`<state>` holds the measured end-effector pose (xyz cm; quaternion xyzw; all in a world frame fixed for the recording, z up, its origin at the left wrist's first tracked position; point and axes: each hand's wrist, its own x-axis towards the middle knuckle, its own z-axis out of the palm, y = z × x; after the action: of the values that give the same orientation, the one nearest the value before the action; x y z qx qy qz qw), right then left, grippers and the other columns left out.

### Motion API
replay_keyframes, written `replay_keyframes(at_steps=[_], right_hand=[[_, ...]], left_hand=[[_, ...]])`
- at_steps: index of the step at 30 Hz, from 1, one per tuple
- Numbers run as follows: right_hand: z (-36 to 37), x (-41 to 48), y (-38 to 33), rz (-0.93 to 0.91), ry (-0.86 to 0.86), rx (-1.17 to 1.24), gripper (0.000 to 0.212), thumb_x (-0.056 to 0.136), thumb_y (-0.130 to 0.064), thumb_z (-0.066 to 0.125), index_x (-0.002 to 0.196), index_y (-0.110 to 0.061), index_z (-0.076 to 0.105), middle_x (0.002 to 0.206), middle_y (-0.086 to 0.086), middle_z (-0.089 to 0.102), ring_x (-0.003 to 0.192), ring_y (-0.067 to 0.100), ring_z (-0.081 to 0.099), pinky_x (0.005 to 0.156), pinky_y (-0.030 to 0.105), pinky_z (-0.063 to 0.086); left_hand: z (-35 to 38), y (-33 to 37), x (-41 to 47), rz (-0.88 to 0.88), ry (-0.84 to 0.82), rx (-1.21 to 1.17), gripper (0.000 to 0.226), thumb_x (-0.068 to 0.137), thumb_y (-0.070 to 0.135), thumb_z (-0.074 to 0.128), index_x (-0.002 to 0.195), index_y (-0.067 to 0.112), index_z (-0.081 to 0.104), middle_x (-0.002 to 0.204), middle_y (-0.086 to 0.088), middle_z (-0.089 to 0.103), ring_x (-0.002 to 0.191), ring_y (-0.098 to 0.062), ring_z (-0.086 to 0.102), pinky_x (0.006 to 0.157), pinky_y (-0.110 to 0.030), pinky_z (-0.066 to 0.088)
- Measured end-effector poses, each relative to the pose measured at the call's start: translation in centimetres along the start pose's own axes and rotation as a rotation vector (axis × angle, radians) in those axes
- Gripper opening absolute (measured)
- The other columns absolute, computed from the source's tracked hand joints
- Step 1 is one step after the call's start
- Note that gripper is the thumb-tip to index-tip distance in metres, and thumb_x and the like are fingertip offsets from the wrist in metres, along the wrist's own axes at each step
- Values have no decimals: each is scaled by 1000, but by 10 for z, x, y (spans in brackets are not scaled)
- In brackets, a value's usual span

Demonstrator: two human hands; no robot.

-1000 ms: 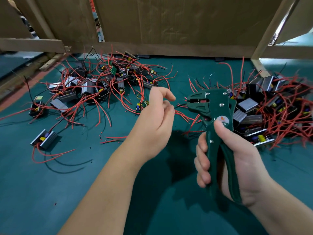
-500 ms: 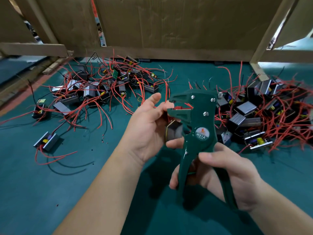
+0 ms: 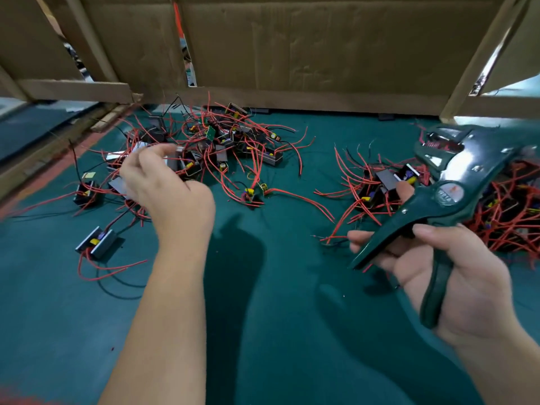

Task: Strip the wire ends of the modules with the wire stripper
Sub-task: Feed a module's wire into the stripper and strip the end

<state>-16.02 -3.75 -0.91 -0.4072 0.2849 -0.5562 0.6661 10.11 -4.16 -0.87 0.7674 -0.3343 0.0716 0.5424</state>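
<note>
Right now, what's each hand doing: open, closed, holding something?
Left hand: over the left pile of modules, fingers blurred; cannot tell whether it holds anything.
Right hand: closed around the wire stripper handles.

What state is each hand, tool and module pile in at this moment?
Wire stripper, held off the mat, handles spread apart.
Right hand, grips the stripper's handles.
Left pile, tangled, on the mat.
Right pile, tangled, on the mat.
Left hand, above the left pile, blurred; grip unclear.
</note>
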Motion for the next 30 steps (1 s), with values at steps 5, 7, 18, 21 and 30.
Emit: replay_keyframes(at_steps=[5,7,18,21,30], right_hand=[[4,-3,0,98,-42,48,55,62,-15,66,113,-4,50,96,13,65,80,48,65,77,58,53],[4,-3,-2,177,-78,76,80,51,-25,76,126,-7,54,112,23,65,78,42,66,75,50,56],[3,-4,-19,526,-454,604,66,90,-20,47,149,-7,20,134,41,38,98,48,52,96,57,37],[4,-10,-17,549,-543,501,54,93,-28,40,138,1,34,123,32,51,101,41,52,91,49,36],[10,-8,-9,491,-611,595,63,92,-16,46,149,-3,20,147,30,19,100,43,41,95,56,32]], left_hand=[[6,-19,9,-325,-422,511,35,86,22,50,121,26,57,138,-15,40,130,-35,30,106,-43,22],[11,-22,8,-264,-484,563,34,88,26,48,120,29,59,129,-10,51,123,-33,38,101,-43,25],[12,10,-12,87,-330,-389,29,98,24,38,110,17,63,84,11,58,69,1,51,68,-19,40],[8,25,-26,219,-492,-585,37,92,30,44,128,21,52,97,5,51,79,-10,45,74,-25,39],[10,39,-56,716,-692,-282,47,89,38,43,129,17,56,111,4,57,109,-15,49,99,-36,31]])
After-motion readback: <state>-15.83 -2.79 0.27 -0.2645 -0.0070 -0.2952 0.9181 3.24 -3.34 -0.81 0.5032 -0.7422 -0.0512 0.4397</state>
